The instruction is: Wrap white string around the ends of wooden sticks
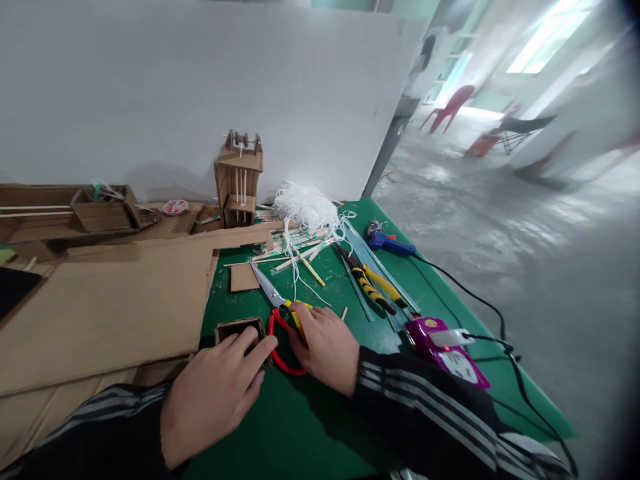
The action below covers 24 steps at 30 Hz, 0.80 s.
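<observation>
My right hand (330, 343) is closed on the scissors (270, 287), fingers at the yellow part of their red-and-yellow handles. The blades lie together and point away to the upper left. A small open-topped cardboard box (227, 330) sits on the green table just left of the handles. My left hand (215, 387) reaches over the box, fingers bent across its near side and opening; they hide much of it. Beyond the box, close to the blade tips, lies a small cardboard square (245, 277).
Large cardboard sheets (115, 313) cover the left side. Behind are a cardboard frame with sticks (239, 180), white string (305, 205) and loose sticks. To the right lie pliers (373, 283), a blue glue gun (390, 243) and a purple power strip (450, 350) with a trailing cable.
</observation>
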### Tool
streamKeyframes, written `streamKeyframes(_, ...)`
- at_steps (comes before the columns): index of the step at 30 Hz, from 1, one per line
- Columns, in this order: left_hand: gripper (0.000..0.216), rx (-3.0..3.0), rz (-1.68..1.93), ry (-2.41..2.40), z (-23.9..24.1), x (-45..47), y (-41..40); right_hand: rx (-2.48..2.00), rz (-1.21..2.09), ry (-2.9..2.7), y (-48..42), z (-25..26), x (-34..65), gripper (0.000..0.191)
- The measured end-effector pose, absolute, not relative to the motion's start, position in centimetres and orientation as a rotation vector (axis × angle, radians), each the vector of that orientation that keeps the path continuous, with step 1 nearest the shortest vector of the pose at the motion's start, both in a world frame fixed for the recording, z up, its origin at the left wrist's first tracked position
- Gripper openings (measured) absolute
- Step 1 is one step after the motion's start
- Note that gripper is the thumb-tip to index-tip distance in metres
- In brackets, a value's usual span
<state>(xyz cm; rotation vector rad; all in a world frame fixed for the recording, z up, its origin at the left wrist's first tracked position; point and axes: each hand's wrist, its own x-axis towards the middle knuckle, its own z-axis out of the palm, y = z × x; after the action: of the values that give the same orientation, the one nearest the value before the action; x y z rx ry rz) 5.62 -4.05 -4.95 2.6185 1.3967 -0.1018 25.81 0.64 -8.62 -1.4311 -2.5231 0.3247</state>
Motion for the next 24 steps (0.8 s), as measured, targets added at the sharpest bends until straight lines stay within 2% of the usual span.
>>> streamKeyframes(10, 0.040, 2.625, -0.058, 1.394, -5.7, 2.4, -4.5, -1.345, 0.396, -2.523, -0.6, -8.7, 24.4, 0.039)
streamKeyframes(24, 0.036, 2.661, -0.037, 1.302, -6.2, 0.2, -4.2, -1.308, 0.395, -2.470, -1.0, -9.4, 23.0, 0.028)
